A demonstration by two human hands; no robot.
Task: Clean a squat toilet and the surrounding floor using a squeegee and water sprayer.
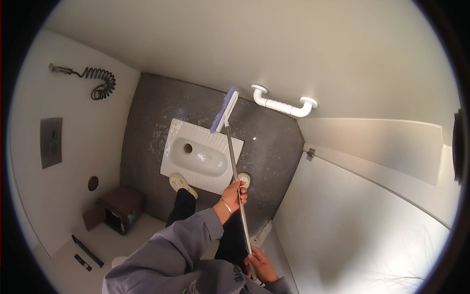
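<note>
My left hand [233,195] grips the middle of a metal pole, and my right hand [260,261] holds the same pole close to its lower end. The pole [232,154] belongs to a long-handled floor brush. Its white head with purple bristles [224,111] lies tilted at the far edge of a white ceramic squat toilet [198,154] and reaches over the grey floor towards the wall. The pole crosses above the toilet's right side. What the bristles touch is hard to tell.
A white grab bar [282,106] juts from the far wall. At left are a coiled hose with sprayer [102,79], a metal flush plate [51,142] and a brown box [126,205]. A door with a hinge [310,154] stands at right. My feet in cream clogs [179,182] flank the toilet's near edge.
</note>
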